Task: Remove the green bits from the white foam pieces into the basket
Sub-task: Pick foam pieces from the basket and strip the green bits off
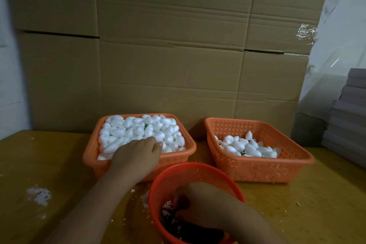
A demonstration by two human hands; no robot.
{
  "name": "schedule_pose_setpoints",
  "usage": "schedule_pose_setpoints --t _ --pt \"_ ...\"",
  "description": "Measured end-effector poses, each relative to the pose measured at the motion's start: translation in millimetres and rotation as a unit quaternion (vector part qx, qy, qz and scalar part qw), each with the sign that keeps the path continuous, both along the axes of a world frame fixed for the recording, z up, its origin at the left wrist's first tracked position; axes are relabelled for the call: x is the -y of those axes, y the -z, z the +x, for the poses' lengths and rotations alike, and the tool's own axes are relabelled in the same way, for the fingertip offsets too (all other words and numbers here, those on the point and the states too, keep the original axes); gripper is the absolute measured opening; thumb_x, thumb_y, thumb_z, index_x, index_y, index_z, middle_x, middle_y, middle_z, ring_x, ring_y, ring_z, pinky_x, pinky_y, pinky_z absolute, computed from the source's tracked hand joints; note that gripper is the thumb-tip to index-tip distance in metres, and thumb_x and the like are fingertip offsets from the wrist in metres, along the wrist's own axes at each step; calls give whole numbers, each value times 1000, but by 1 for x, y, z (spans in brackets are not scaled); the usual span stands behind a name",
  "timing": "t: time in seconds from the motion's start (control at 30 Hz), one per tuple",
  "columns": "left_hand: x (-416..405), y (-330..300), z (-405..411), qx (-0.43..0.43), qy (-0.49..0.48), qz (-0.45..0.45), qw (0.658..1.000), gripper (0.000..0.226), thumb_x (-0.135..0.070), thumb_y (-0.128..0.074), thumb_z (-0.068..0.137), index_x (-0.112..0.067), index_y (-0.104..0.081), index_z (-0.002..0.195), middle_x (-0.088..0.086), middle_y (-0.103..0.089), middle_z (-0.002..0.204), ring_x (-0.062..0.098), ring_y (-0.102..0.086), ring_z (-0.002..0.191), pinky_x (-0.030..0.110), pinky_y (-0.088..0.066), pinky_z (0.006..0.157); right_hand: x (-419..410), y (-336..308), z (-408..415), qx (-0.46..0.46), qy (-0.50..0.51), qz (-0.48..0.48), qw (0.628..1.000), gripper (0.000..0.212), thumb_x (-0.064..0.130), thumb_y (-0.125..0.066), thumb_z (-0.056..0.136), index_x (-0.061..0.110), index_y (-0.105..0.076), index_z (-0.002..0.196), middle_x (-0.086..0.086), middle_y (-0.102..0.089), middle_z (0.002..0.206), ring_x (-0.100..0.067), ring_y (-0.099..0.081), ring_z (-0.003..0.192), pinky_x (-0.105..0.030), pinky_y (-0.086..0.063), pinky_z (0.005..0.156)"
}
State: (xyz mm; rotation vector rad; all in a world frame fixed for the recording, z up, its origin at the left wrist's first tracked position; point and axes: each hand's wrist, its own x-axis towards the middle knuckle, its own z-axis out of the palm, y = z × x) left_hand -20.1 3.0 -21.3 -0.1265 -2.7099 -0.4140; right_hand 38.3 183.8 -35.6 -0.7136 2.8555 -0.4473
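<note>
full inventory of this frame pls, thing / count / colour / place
left basket: 1, orange, table back left, heaped full
right basket: 1, orange, table back right, partly filled
foam pieces: many, white, in both rectangular baskets
round basket: 1, red-orange, front centre, dark bits and white crumbs inside
table: 1, yellow-brown, scattered white crumbs
cardboard: large brown sheets, behind the baskets
grey stack: right edge
left hand: on the foam in left basket
right hand: inside round basket, fingers curled

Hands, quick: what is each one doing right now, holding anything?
Left hand: fingers curled over the foam pieces in the full basket; a hold cannot be told.
Right hand: curled inside the round basket; contents cannot be told.
</note>
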Motion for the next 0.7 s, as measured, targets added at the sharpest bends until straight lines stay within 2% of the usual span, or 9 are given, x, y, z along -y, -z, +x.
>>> schedule_pose_setpoints --t 0.1,0.2,0.3,0.37,0.47,0.57,0.63,0.7 --pt "0 -1 -3 -35 -2 29 999 37 -54 -29 99 -28 -45 77 -9 -57 73 10 -54 71 29 -30 55 1 1 1 -1 -3 0 1000 25 29 -61 90 26 -66 114 5 -64 120 -15 -58 111 -36 -48 97" --pt "-1 -2 -2 -86 1 112 990 43 -63 -31 93 -28 -45 74 -9 -56 67 4 -51 62 27 -31 52 2 0 1 -10 -3 6 1000 26 30 -61 89 25 -66 114 3 -64 119 -16 -58 111 -38 -48 96" --pt "-5 -3 6 -162 58 243 955 48 -70 -35 84 -27 -52 74 -9 -58 65 5 -56 61 25 -38 54 2 0 2 -12 -1 9 1000 26 29 -60 89 25 -65 114 2 -64 119 -18 -58 111 -37 -48 96" --pt "-15 -6 12 -179 112 314 926 45 -69 -40 83 -27 -56 80 -11 -62 71 6 -61 65 30 -47 61 2 0 2 -17 0 6 1000 26 29 -60 89 26 -66 114 2 -65 119 -18 -58 111 -36 -47 96" --pt "-38 -8 22 -149 202 380 890 32 -61 -52 89 -31 -59 82 -14 -64 71 8 -62 64 33 -51 68 5 2 3 -29 -9 6 1000 26 29 -59 89 24 -65 114 0 -65 119 -19 -58 111 -34 -47 95" --pt "-61 -3 31 -94 274 412 864 29 -60 -50 85 -35 -64 87 -16 -63 71 3 -58 59 23 -48 62 11 7 6 -63 -31 -9 998 29 29 -58 90 22 -64 117 -3 -66 117 -22 -60 108 -36 -48 93" --pt "-69 5 33 -54 296 416 858 25 -58 -50 87 -39 -65 91 -14 -65 75 3 -59 57 16 -45 57 15 9 8 -81 -39 -19 996 34 31 -55 92 20 -61 123 -6 -65 120 -23 -60 110 -38 -47 94" --pt "-68 11 31 -17 295 412 862 13 -47 -53 93 -46 -66 91 -13 -67 79 4 -61 60 16 -43 56 16 12 8 -88 -43 -14 995 39 33 -52 94 18 -57 130 -9 -62 126 -24 -58 114 -40 -46 97"
